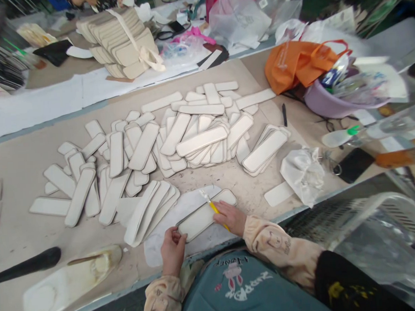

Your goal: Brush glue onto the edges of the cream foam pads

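Observation:
My left hand pinches the near left end of a cream strip with rounded ends and a dark edge. That strip lies on a white sheet of paper at the front of the table. In my right hand is a small brush with a yellow handle, its pale tip pointing away from me above the strip. A fanned stack of similar strips lies left of the paper. Behind it spreads a large loose heap of cream strips.
A cut-open plastic bottle with a stick in it lies front left, beside a black handle. Rightward are a white satin pouch, a black phone, a lilac basin, an orange bag and a plastic crate.

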`<state>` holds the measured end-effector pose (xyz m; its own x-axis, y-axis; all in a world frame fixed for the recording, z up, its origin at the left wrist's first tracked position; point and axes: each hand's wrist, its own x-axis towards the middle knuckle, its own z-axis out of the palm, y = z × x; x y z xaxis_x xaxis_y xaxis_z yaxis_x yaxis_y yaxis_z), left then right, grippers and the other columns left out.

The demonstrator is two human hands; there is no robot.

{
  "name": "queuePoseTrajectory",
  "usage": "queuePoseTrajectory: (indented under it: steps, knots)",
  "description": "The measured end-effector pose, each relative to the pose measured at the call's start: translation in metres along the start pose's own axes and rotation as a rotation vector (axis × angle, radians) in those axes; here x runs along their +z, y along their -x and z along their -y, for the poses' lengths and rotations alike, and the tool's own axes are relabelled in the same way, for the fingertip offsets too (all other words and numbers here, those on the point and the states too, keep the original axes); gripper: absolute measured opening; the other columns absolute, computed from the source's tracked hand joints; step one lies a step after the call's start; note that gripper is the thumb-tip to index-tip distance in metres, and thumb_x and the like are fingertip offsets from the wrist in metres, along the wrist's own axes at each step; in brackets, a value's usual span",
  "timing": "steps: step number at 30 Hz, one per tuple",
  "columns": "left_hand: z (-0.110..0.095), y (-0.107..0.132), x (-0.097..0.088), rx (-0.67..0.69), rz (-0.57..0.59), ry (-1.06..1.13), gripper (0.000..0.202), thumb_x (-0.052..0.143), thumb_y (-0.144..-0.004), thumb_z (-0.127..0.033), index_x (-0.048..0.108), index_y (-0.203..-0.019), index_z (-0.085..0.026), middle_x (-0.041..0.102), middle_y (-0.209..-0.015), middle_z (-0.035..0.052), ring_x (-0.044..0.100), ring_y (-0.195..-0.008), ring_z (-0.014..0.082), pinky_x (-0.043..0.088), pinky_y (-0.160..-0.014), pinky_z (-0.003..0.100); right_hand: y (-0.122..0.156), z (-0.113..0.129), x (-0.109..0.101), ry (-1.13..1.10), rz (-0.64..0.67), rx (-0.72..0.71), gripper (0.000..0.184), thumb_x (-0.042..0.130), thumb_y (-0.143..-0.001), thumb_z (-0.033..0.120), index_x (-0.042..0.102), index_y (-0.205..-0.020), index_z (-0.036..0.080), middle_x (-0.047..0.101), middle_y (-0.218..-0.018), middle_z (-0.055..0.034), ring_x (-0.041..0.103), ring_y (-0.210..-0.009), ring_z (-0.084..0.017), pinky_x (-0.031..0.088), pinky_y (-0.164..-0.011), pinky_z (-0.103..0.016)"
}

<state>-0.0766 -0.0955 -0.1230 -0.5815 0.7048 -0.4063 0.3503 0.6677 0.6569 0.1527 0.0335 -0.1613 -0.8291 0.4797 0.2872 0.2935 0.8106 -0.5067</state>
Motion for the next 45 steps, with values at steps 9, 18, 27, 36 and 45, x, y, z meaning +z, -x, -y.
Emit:
queuePoseTrajectory:
  steps: [9,18,27,36,45]
  knots:
    - [-0.002,0.004,0.003,-0.015,-0.021,0.050,0.031,0.061,-0.066,-0.030,0.049,-0.094,-0.020,0.052,-0.062,-0.0055,0.053,-0.058,0.0136,0.041,-0.059,0.026,0.026,-0.037,-0.031,-0.013,-0.155,0.200,0.017,0.052,-0.086,0.023,0.056,-0.102,0.021,0.055,-0.126,-0.0114,0.050,-0.117,-0.023,0.044,-0.098,-0.043]
    - [0.007,0.006,0.005,-0.001,-0.041,0.048,0.037,0.061,-0.068,-0.024,0.051,-0.104,-0.018,0.053,-0.065,-0.0050,0.053,-0.059,0.0117,0.043,-0.060,0.025,0.013,-0.036,-0.027,-0.048,-0.309,0.577,0.020,0.055,-0.083,0.031,0.053,-0.101,0.023,0.066,-0.102,-0.0051,0.064,-0.090,-0.022,0.051,-0.078,-0.034]
    - [0.018,0.002,0.009,0.120,-0.092,-0.067,0.039,0.059,-0.070,-0.026,0.061,-0.109,-0.018,0.054,-0.073,-0.0002,0.055,-0.068,0.0151,0.047,-0.070,0.032,0.009,-0.038,-0.031,-0.016,-0.315,0.466,0.017,0.053,-0.083,0.026,0.051,-0.100,0.024,0.065,-0.099,-0.0051,0.060,-0.093,-0.022,0.049,-0.082,-0.036]
    - [0.012,0.004,0.008,0.177,-0.137,-0.078,0.037,0.059,-0.069,-0.025,0.061,-0.105,-0.017,0.051,-0.082,0.0019,0.053,-0.063,0.0137,0.049,-0.069,0.034,0.004,-0.035,-0.037,0.001,-0.329,0.481,0.017,0.054,-0.079,0.025,0.050,-0.096,0.024,0.062,-0.092,-0.0040,0.061,-0.088,-0.021,0.050,-0.078,-0.034]
    - [0.009,0.018,0.002,0.249,-0.125,-0.063,0.037,0.055,-0.072,-0.022,0.055,-0.109,-0.018,0.051,-0.099,0.0065,0.055,-0.073,0.0157,0.050,-0.077,0.037,-0.027,0.013,-0.080,-0.481,-0.363,0.543,0.026,0.059,-0.076,0.025,0.043,-0.097,0.025,0.060,-0.097,-0.0046,0.062,-0.079,-0.018,0.053,-0.073,-0.033]
